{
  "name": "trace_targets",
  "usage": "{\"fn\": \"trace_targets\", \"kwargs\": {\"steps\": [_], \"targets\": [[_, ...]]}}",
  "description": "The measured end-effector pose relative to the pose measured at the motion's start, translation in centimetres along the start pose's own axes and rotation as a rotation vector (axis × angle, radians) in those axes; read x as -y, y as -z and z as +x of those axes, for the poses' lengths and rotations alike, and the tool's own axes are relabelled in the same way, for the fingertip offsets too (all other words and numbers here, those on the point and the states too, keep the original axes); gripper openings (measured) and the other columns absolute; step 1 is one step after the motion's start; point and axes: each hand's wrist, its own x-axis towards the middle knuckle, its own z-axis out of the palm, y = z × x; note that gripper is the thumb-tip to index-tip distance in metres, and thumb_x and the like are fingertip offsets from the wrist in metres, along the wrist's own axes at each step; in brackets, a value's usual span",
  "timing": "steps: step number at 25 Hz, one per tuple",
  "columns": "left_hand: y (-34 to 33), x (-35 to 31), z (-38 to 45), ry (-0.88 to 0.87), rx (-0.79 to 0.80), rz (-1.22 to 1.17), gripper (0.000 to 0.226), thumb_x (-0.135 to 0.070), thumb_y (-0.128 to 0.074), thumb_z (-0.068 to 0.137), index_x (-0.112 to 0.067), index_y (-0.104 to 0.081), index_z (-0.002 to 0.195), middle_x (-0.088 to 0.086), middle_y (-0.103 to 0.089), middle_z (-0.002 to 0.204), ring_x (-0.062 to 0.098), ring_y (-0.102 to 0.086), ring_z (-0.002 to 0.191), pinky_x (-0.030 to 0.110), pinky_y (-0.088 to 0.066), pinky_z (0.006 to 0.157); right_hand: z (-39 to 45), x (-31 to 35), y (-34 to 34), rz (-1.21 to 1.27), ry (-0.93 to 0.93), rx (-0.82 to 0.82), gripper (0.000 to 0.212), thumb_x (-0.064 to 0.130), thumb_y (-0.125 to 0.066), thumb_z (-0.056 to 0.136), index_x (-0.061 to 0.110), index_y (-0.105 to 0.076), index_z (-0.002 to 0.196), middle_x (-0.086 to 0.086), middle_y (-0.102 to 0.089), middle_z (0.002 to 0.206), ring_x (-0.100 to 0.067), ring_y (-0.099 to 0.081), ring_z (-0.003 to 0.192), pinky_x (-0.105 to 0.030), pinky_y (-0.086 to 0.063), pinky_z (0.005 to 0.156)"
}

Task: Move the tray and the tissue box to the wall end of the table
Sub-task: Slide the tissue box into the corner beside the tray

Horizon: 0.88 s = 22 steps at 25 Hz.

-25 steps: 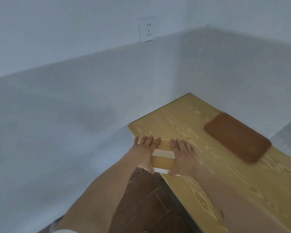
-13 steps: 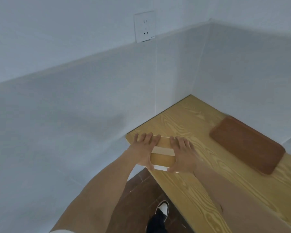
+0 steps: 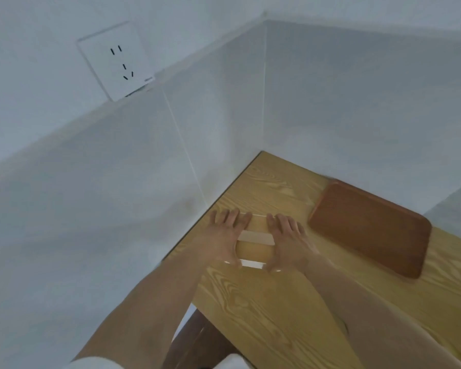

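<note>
The tissue box point(image 3: 254, 247), wood-coloured with white bands, sits on the light wooden table point(image 3: 272, 310) close to the table's left edge by the wall. My left hand point(image 3: 221, 238) grips its left side and my right hand point(image 3: 290, 241) grips its right side, fingers lying flat over the top. The brown tray point(image 3: 370, 227) lies flat on the table to the right of the box, against the back wall and apart from my hands.
White walls meet in a corner just beyond the table end. A white wall socket point(image 3: 117, 61) sits high on the left wall. Dark floor point(image 3: 194, 339) shows below the table's near left edge.
Both hands have carried the tissue box further along the table toward the wall corner. The view has closed in on the walls and the socket. The tray has stayed where it was.
</note>
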Motion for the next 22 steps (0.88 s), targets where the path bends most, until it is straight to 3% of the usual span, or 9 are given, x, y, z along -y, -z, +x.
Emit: {"fn": "trace_targets", "kwargs": {"steps": [5,12,16,22], "targets": [[1.3,-0.3,4.9,-0.095,0.061,0.061,0.139,-0.070,-0.078,0.056,-0.030,0.012,0.154,0.011,-0.007,0.162,0.035,-0.010,0.148,0.061,-0.009,0.118,0.4,-2.2,-0.2,0.045,-0.129,-0.051,0.139,0.073,-0.075,0.055,0.013,-0.001,0.156,-0.011,-0.018,0.155,-0.032,-0.016,0.142,-0.049,-0.019,0.120],[1.8,-0.2,10.7,-0.267,0.081,0.092,0.138,-0.074,-0.074,0.057,-0.032,0.015,0.153,0.009,-0.005,0.162,0.035,-0.006,0.149,0.062,-0.008,0.117,1.3,-4.1,0.2,0.096,-0.298,-0.051,0.137,0.070,-0.075,0.059,0.015,0.004,0.157,-0.012,-0.009,0.162,-0.033,-0.008,0.148,-0.048,-0.007,0.123],[1.9,1.4,14.3,-0.348,0.099,0.109,0.137,-0.078,-0.069,0.058,-0.035,0.022,0.151,0.007,0.001,0.164,0.035,-0.002,0.150,0.061,-0.004,0.118,3.1,-3.9,0.5,0.109,-0.402,-0.058,0.137,0.070,-0.076,0.059,0.015,0.002,0.157,-0.013,-0.010,0.162,-0.033,-0.008,0.149,-0.049,-0.008,0.124],[2.3,5.1,17.4,-0.376,0.115,0.104,0.136,-0.076,-0.069,0.059,-0.034,0.022,0.151,0.004,-0.001,0.162,0.035,-0.004,0.148,0.061,-0.004,0.119,7.8,-3.1,0.9,0.127,-0.433,-0.046,0.138,0.071,-0.077,0.058,0.015,0.000,0.157,-0.011,-0.011,0.161,-0.032,-0.008,0.149,-0.049,-0.009,0.123]]}}
